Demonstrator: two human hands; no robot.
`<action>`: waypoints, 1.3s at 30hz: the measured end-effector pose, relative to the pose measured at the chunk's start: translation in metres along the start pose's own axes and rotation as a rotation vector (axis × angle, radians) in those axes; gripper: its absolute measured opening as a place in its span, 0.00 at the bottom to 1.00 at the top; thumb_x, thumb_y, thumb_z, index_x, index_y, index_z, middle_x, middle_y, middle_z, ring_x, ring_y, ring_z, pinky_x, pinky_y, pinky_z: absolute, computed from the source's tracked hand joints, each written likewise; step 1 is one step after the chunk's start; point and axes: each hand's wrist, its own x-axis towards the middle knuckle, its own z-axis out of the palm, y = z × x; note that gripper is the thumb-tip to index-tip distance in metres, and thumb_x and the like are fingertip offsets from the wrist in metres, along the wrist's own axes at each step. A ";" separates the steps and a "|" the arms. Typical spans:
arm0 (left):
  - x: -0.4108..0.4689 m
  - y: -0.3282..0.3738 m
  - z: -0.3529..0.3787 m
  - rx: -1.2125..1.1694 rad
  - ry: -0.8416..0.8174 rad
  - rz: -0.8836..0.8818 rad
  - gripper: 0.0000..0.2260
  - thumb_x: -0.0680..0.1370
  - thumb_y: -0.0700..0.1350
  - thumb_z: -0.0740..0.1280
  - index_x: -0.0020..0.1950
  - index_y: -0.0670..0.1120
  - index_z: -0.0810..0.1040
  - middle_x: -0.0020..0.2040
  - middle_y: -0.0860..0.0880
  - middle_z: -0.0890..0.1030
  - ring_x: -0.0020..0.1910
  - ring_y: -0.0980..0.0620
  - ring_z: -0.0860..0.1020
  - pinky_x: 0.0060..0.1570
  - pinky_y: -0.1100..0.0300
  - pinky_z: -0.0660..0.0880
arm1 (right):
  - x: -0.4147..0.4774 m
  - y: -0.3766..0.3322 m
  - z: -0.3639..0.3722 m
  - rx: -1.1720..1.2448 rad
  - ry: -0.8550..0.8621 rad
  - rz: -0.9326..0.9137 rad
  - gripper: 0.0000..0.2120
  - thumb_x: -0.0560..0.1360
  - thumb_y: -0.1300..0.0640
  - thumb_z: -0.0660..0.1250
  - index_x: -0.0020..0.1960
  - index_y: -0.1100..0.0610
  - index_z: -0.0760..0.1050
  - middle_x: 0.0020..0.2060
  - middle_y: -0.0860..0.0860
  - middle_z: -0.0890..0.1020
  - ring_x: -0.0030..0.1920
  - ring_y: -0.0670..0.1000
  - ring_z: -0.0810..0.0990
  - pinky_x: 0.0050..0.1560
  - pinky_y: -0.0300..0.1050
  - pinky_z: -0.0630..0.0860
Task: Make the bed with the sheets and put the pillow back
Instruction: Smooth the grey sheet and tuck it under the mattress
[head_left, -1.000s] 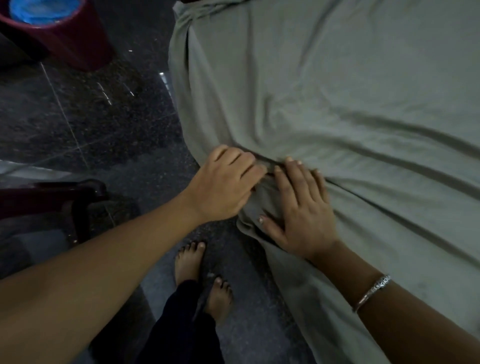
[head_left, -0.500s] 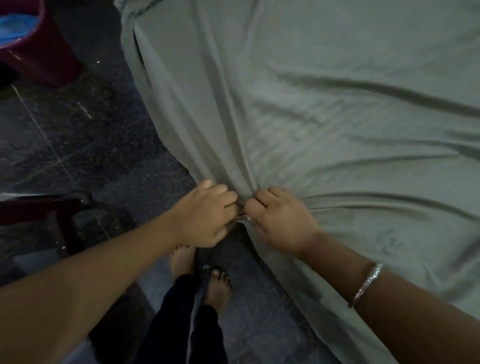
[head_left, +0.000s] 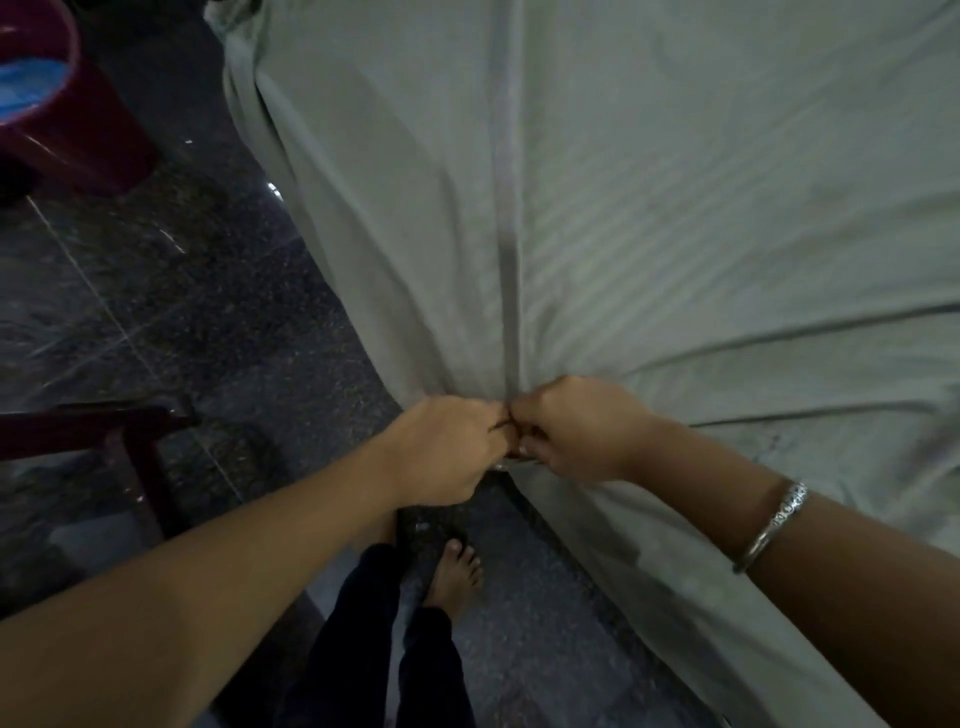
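**Insp. note: sheet stage.**

- **Grip:** Your L hand (head_left: 447, 447) and R hand (head_left: 576, 426) are both clenched on the sheet (head_left: 649, 208) at its near edge. Knuckles touch, w/ fabric bunched between them.
- **Why:** Creases fan out from that pinch across the sheet, incl. one straight fold line running away from you. In my judgement you're tensioning it to draw it flat & square.
- **Sheet:** Lies spread over the bed, which is hidden under it. Below your grip the edge hangs loose toward the floor (head_left: 156, 322), untucked.
- **Pillow:** Not in view.
- **Around the sheet:**
  - Bangle (head_left: 774, 525) on your R wrist is over the sheet, apart from the grip.
  - Bucket (head_left: 57, 119) stands well left of the sheet.
  - Dark wood frame (head_left: 135, 436) is left of the sheet, by your L arm.
  - Foot (head_left: 454, 577) is just left of the hanging edge.
- **Progress (est.):** Approx. mid-task. The creases right of your grip need smoothing, then tuck, then pillow.
- **Risk:** A single-point pull may skew the sheet.
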 end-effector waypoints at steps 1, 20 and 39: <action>0.000 -0.002 -0.002 0.017 0.031 -0.021 0.08 0.70 0.44 0.60 0.38 0.41 0.75 0.36 0.43 0.75 0.30 0.43 0.74 0.23 0.57 0.69 | 0.001 0.002 -0.004 0.014 0.064 0.022 0.11 0.75 0.49 0.63 0.53 0.54 0.73 0.52 0.55 0.80 0.53 0.59 0.78 0.46 0.48 0.73; -0.005 -0.070 -0.048 0.174 0.306 -0.408 0.06 0.70 0.44 0.61 0.41 0.41 0.71 0.39 0.41 0.73 0.36 0.40 0.73 0.31 0.53 0.69 | 0.072 -0.029 -0.030 -0.189 0.524 0.047 0.10 0.65 0.56 0.73 0.42 0.59 0.75 0.35 0.58 0.78 0.33 0.60 0.79 0.28 0.43 0.66; 0.004 -0.242 -0.101 -0.344 0.725 -0.732 0.27 0.79 0.36 0.54 0.77 0.42 0.51 0.78 0.46 0.47 0.76 0.53 0.45 0.67 0.72 0.41 | 0.278 -0.051 -0.135 -0.345 0.238 0.034 0.48 0.72 0.39 0.64 0.77 0.55 0.36 0.77 0.50 0.40 0.76 0.55 0.40 0.73 0.63 0.48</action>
